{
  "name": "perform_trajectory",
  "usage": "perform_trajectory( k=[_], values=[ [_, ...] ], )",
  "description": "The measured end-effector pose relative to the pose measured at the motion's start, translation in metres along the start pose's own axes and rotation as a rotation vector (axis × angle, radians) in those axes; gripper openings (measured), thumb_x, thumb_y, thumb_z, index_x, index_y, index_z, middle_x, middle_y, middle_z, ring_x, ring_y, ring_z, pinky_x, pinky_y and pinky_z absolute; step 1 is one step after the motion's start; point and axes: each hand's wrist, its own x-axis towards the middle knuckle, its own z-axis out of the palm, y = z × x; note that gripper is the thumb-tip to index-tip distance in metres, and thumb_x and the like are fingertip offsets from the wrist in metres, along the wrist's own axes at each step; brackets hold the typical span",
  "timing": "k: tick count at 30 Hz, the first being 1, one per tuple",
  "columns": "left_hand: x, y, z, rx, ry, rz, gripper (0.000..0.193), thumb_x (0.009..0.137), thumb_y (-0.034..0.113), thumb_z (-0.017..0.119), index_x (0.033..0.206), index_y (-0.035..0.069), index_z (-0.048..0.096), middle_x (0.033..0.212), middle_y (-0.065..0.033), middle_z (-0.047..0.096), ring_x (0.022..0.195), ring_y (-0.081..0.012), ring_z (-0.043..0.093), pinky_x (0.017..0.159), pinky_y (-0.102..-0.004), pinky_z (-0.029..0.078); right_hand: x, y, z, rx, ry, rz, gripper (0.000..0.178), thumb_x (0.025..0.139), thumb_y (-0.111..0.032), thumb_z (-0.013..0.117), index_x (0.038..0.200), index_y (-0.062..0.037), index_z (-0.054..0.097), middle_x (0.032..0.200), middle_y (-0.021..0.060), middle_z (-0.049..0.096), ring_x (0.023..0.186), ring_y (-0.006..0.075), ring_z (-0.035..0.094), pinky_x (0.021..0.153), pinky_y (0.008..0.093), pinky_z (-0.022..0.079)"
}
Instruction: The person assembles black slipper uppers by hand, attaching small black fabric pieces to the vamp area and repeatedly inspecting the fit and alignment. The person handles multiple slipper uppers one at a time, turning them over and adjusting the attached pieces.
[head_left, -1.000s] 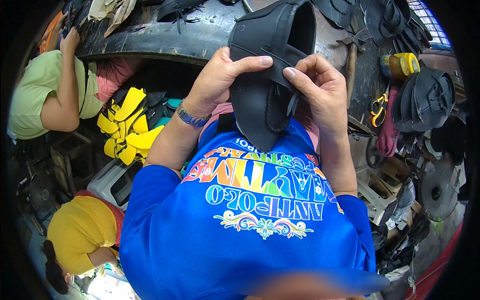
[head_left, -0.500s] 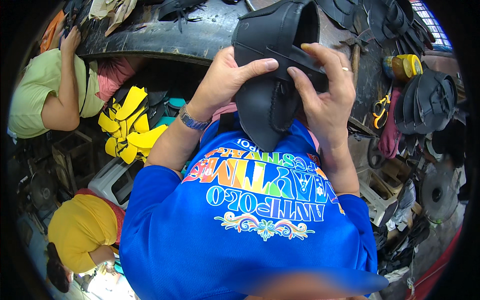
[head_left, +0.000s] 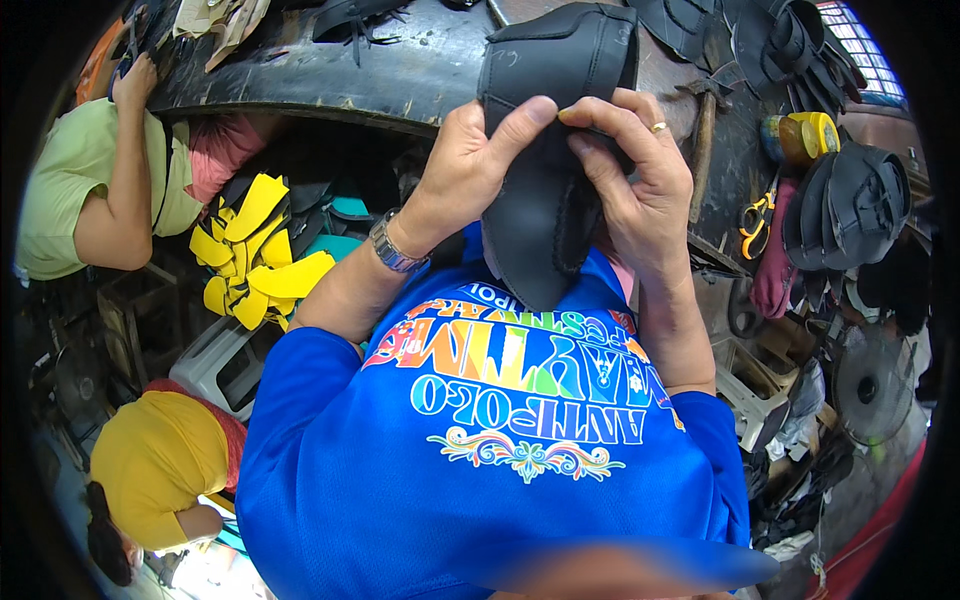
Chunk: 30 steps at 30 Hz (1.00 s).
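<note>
A black shoe upper is held up before my chest, its pointed end toward me and its stitched, marked collar part toward the table. My left hand grips its left side, thumb lying across the front. On the other side my right hand pinches the upper near the middle, fingertips close to the left thumb. What exactly lies between those right fingertips is hidden.
The dark worktable holds a hammer, a yellow-lidded jar and black pieces. Orange-handled scissors and stacked black uppers are at right. Yellow cut pieces lie at left, near a person in light green and another in yellow.
The shoe upper has turned so its outer side faces up and its opening shows less. My right fingers have moved left, closing in on my left thumb.
</note>
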Motion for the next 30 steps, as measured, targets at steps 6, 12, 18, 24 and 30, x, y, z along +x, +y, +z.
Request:
perform_trajectory(
  k=[6, 12, 18, 24, 30],
  values=[
    [0.001, 0.006, -0.003, -0.244, -0.078, -0.079, 0.025, 0.088, 0.011, 0.075, 0.11, 0.0, 0.068, 0.099, -0.0083, 0.072, 0.087, -0.0124, 0.069, 0.077, -0.0265, 0.058, -0.012, -0.004, 0.008, 0.012, 0.045, 0.014, 0.03, 0.085, 0.003, 0.067, 0.114, -0.0032, 0.069, 0.095, 0.0111, 0.066, 0.089, 0.0236, 0.064, 0.079, 0.0304, 0.05],
    [0.001, 0.004, -0.02, -0.388, -0.089, -0.308, 0.026, 0.09, 0.012, 0.072, 0.112, 0.001, 0.067, 0.104, -0.0092, 0.072, 0.091, -0.0167, 0.071, 0.081, -0.029, 0.058, -0.023, -0.003, 0.012, 0.442, 0.19, 0.193, 0.058, 0.085, 0.005, 0.066, 0.14, -0.0021, 0.049, 0.098, 0.0082, 0.068, 0.084, 0.0119, 0.062, 0.08, 0.0266, 0.05],
    [-0.003, -0.012, -0.03, -0.49, -0.095, -0.343, 0.028, 0.091, 0.013, 0.07, 0.116, 0.002, 0.065, 0.107, -0.0096, 0.072, 0.094, -0.0173, 0.071, 0.085, -0.0311, 0.057, -0.025, 0.005, 0.012, 0.187, 0.092, 0.249, 0.061, 0.084, 0.004, 0.066, 0.141, -0.0105, 0.049, 0.083, 0.0052, 0.066, 0.077, 0.0131, 0.058, 0.077, 0.0275, 0.047],
    [-0.001, -0.026, -0.036, -0.541, -0.109, -0.32, 0.027, 0.093, 0.012, 0.067, 0.117, 0.001, 0.064, 0.108, -0.0104, 0.072, 0.097, -0.0186, 0.071, 0.085, -0.0321, 0.058, -0.024, 0.008, 0.014, 0.017, 0.143, 0.241, 0.054, 0.081, -0.004, 0.07, 0.132, -0.0129, 0.058, 0.08, 0.0056, 0.066, 0.07, 0.0194, 0.056, 0.075, 0.0318, 0.042],
    [0.001, -0.034, -0.039, -0.594, -0.074, -0.352, 0.026, 0.096, 0.014, 0.065, 0.118, 0.0, 0.063, 0.109, -0.0105, 0.071, 0.097, -0.0187, 0.07, 0.085, -0.0317, 0.058, -0.02, 0.008, 0.02, -0.208, 0.111, 0.11, 0.052, 0.083, -0.003, 0.07, 0.133, -0.0131, 0.058, 0.082, 0.004, 0.065, 0.073, 0.0139, 0.059, 0.074, 0.0286, 0.045]
  ],
)
